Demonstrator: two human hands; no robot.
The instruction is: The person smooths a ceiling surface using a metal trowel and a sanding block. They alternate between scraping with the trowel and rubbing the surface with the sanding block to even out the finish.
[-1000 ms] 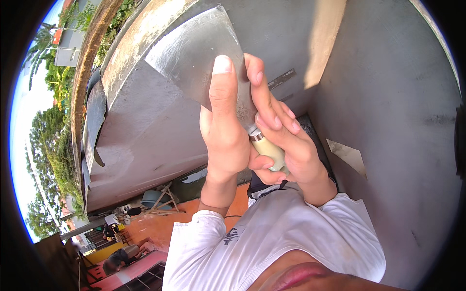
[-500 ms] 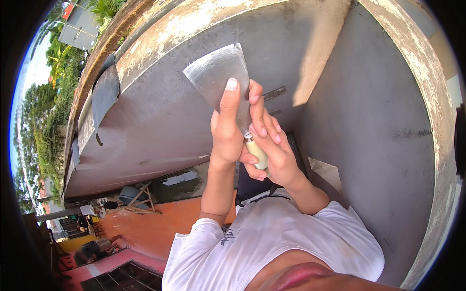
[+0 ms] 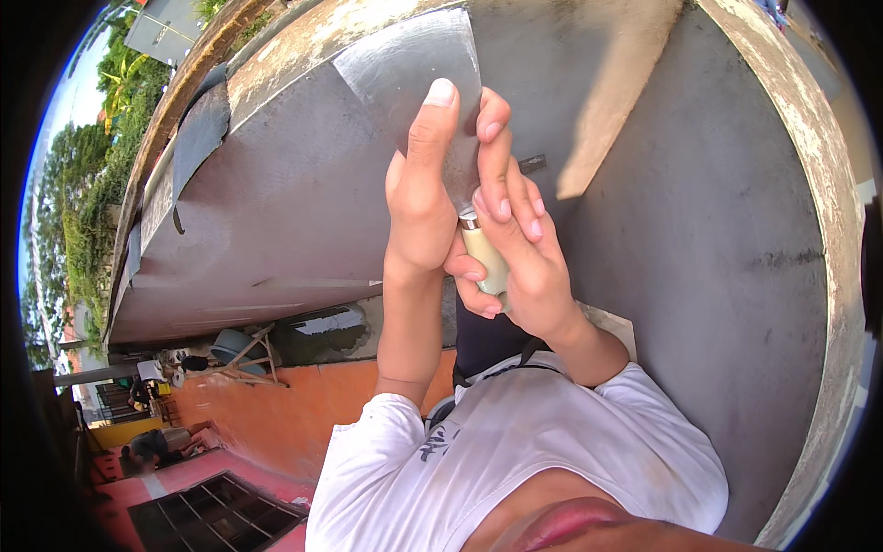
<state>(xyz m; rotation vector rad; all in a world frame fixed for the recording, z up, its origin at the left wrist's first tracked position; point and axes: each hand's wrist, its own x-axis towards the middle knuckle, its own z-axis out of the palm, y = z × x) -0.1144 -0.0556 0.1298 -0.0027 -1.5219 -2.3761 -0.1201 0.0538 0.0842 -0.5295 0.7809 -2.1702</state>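
Note:
Both my hands are closed on a scraper with a broad, flared metal blade (image 3: 414, 64) and a pale yellow-green handle (image 3: 486, 253) with a shiny collar. My left hand (image 3: 418, 207) has its thumb laid flat along the blade, and fingertips curl beside the handle. My right hand (image 3: 533, 262) presses against the handle's right side, its fingers pointing up past the collar to the blade's edge. The blade points away from me, in front of a smooth grey wall (image 3: 267, 198). Overlapping fingers partly hide the handle and lower blade.
Another grey wall (image 3: 708, 212) meets the first in a corner at the right. A dark torn flap (image 3: 198, 147) hangs from the worn top ledge (image 3: 303, 41). At lower left are an orange floor (image 3: 276, 405), a wooden stand (image 3: 253, 359) and a barred window (image 3: 207, 515).
The scraper and both my hands have risen in the picture, bringing the blade close to the ledge. My grip looks the same. The view has tilted slightly.

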